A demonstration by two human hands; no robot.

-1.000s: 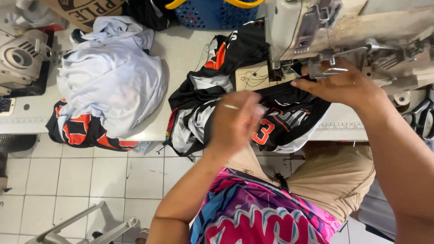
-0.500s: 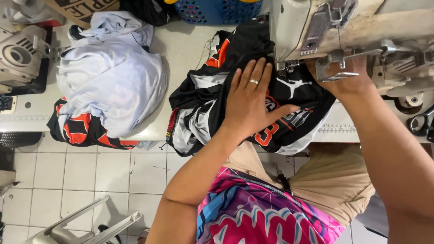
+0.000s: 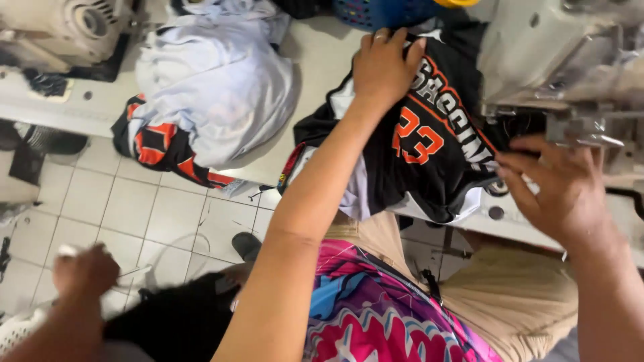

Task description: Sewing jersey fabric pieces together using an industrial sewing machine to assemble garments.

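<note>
A black sports jersey (image 3: 429, 144) with orange and white print lies bunched on the white table (image 3: 322, 60), beside the sewing machine head (image 3: 557, 60). My left hand (image 3: 384, 67) reaches far over it and presses down on its upper part, fingers closed on the fabric. My right hand (image 3: 560, 188) grips the jersey's edge just below the machine's needle area (image 3: 577, 127). The part of the jersey under the machine is hidden.
A pile of pale blue cloth (image 3: 215, 87) covers another black and orange garment (image 3: 161, 144) at the table's left. A second machine (image 3: 74, 20) stands far left, a blue basket (image 3: 382, 10) at the back. Another person's hand (image 3: 84, 275) shows bottom left over the tiled floor (image 3: 134, 214).
The view has shifted and zoomed closer. My left hand moved from the jersey's middle up to its far end. The jersey has been turned and pulled out. Another person's hand has entered bottom left.
</note>
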